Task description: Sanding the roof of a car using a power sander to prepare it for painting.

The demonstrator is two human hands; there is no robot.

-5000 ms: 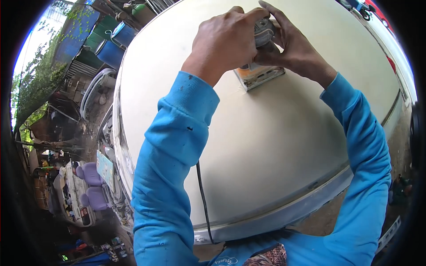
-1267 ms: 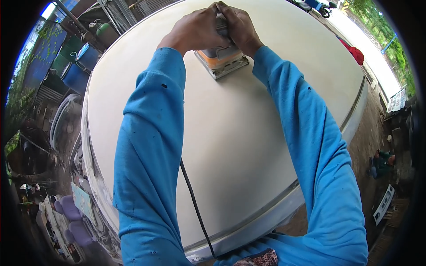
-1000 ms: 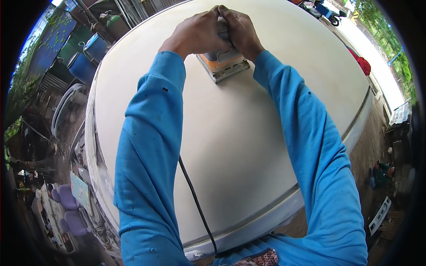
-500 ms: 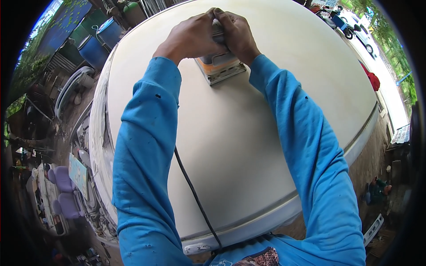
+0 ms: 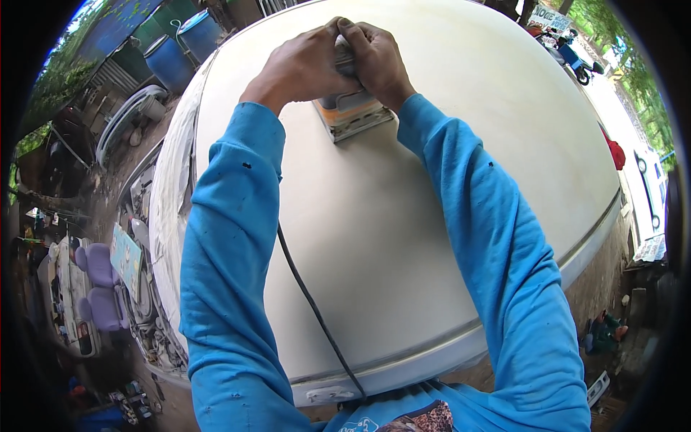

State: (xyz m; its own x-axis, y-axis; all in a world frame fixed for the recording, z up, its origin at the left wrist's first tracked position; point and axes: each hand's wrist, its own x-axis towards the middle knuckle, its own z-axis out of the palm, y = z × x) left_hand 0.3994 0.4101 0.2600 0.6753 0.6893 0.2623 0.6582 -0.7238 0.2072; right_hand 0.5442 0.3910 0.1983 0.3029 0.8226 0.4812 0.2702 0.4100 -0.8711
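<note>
An orange and grey electric sander (image 5: 350, 115) rests with its flat pad on a cream-white vehicle roof (image 5: 360, 237). My left hand (image 5: 306, 68) is closed round the sander's body from the left. From the right, my right hand (image 5: 378, 65) wraps over it too, and the two thumbs meet at the top. Much of the sander's upper body is hidden under my fingers. A black power cord (image 5: 309, 302) runs along the roof beside my left forearm and over the near edge.
Purple seats (image 5: 103, 288) and car parts lie on the ground at left. Blue drums (image 5: 170, 63) stand at the far left. A motorbike (image 5: 574, 57) is parked at the far right, with a white car (image 5: 650, 183) on the road. A red item (image 5: 614, 151) shows past the roof's right edge.
The view has shifted slightly, so the roof and surroundings sit differently in it. Both hands still grip the sander, which appears slightly further left. The white car has moved nearer along the road.
</note>
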